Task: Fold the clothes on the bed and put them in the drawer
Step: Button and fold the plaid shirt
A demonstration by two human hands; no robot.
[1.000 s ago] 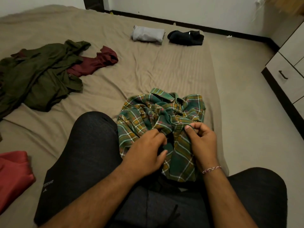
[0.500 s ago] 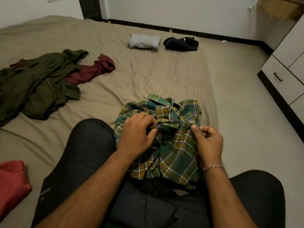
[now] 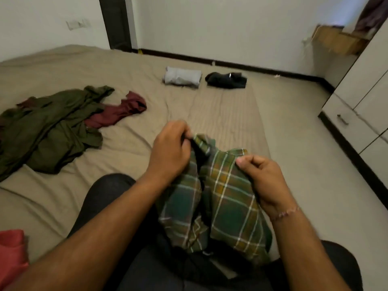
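A green plaid shirt (image 3: 226,198) hangs in front of me over my lap, lifted off the bed (image 3: 210,118). My left hand (image 3: 170,150) grips its upper left edge, near the collar. My right hand (image 3: 262,175) pinches the upper right edge. A folded grey garment (image 3: 182,77) and a folded black garment (image 3: 226,80) lie side by side at the far end of the bed. An olive green garment (image 3: 48,131) and a maroon one (image 3: 119,111) lie crumpled on the left. A white drawer unit (image 3: 357,127) stands on the right.
A red cloth (image 3: 11,253) lies at the bed's lower left corner. My legs in dark trousers (image 3: 109,198) rest on the bed. Bare floor (image 3: 298,131) runs between bed and drawers. A cardboard box (image 3: 338,39) sits at the back right, a dark door frame (image 3: 115,24) at the back.
Both hands have raised the plaid shirt off the bed and drawn apart, so it hangs opened out rather than bunched. The view has tilted upward.
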